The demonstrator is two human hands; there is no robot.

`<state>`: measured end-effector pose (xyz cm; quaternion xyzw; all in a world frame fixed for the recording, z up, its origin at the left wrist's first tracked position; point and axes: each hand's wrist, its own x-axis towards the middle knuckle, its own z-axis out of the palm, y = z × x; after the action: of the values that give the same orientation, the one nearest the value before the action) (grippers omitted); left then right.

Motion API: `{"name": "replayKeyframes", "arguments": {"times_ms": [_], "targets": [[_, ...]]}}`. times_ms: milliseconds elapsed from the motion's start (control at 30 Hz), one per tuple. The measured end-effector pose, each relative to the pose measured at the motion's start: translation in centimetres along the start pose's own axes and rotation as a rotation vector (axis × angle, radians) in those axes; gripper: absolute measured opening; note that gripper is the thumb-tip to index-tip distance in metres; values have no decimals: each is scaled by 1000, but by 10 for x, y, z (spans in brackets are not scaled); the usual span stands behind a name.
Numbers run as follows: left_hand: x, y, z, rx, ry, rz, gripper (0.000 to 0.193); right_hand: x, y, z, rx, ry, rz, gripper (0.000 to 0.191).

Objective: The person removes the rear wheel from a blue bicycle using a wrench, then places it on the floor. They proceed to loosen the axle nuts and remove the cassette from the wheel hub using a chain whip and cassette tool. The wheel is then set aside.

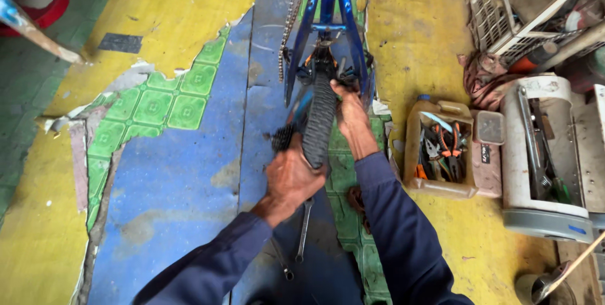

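Far left: worn floor (176,172) of peeling yellow, green and blue covering. Centre left: left hand (291,179) clenched around the near end of a black knobbly tyre (319,122), gear cluster (283,136) just beside it. Below the wrist, a spanner (304,229) flat on the floor. Tyre upright between the blue bike frame (328,15) stays, chain (288,21) dangling alongside. Right hand (350,113) gripping near the axle, on the tyre's right side. Further right: cut-open plastic jug (441,150) full of pliers, then a white tool tub (542,154).
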<state>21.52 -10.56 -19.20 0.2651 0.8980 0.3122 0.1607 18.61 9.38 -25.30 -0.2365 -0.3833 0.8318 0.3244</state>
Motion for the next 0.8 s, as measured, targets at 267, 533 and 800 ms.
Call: {"name": "replayKeyframes", "arguments": {"times_ms": [267,533,800], "targets": [[-25,-33,42,-77,214,283,82,1,8,-12,-289,28,-274,29],[-25,-90,26,-348,-23,273,50,-21,27,-74,-897,176,-149,38],[-14,-160,-16,-718,-3,-75,37,-88,73,-95,-1574,-1276,167,75]]}}
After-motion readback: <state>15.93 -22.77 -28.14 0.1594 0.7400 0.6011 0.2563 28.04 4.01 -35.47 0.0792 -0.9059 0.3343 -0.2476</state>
